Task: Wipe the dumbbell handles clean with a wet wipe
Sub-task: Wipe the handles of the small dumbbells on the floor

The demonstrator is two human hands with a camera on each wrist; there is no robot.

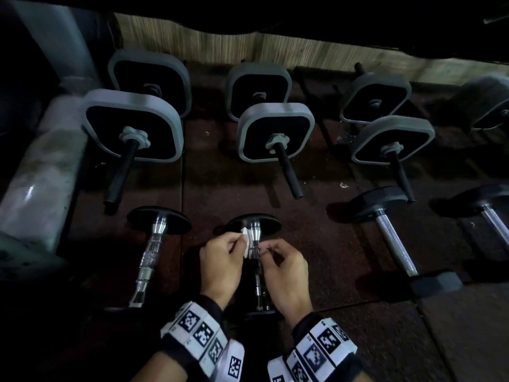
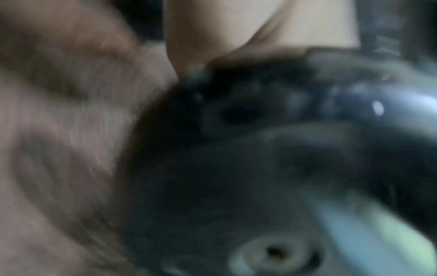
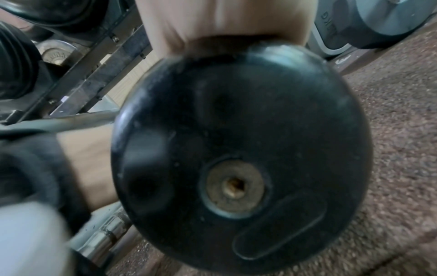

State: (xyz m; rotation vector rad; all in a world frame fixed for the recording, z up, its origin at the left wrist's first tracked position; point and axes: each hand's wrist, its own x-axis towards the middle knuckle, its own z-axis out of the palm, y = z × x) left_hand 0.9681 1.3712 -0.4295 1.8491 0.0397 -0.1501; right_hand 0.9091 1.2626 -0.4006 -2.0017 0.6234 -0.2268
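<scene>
— Wristbands with black-and-white square markers [image 1: 198, 330] sit nearest. What are the hands doing?

— Left hand [image 1: 220, 264] pinches a small white wet wipe [image 1: 246, 242] against the chrome handle [image 1: 254, 238] of the middle round black-ended dumbbell [image 3: 241, 155], which lies on the dark reddish rubber floor [image 1: 316, 244]. Right hand [image 1: 286, 271] has its fingertips curled on the same handle from the other side.

— And beyond?

— Another chrome-handled dumbbell [image 1: 153, 249] lies just to the left; farther back, three grey square-plated dumbbells [image 1: 275, 133] stand in a row.
</scene>
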